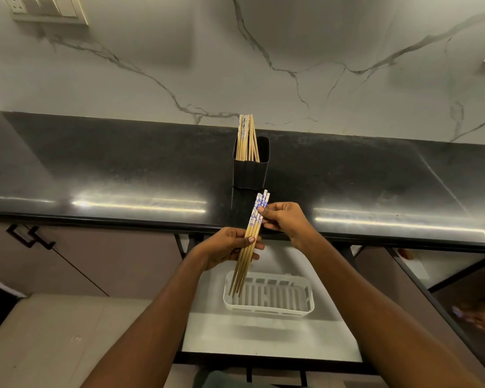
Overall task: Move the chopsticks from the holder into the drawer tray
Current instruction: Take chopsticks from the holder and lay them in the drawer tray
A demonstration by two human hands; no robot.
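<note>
Both bare hands gripped one bundle of wooden chopsticks with blue-and-white tops [249,242]: the left hand [230,247] closed around its middle, the right hand [286,222] pinching its patterned upper end. Below them sat the white slotted plastic tray [308,298] in the open drawer [263,340]; beyond, the black holder [251,172] on the dark table [123,169] kept more chopsticks [247,138].

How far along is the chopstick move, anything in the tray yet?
Done: the drawer is open and the white tray sits in it, with nothing lying in it. In hand: a bundle of chopsticks, gripped by the left hand mid-shaft and the right hand near the patterned ends, tips above the tray's left end. Left: place this bundle, then move the chopsticks in the black holder.
</note>
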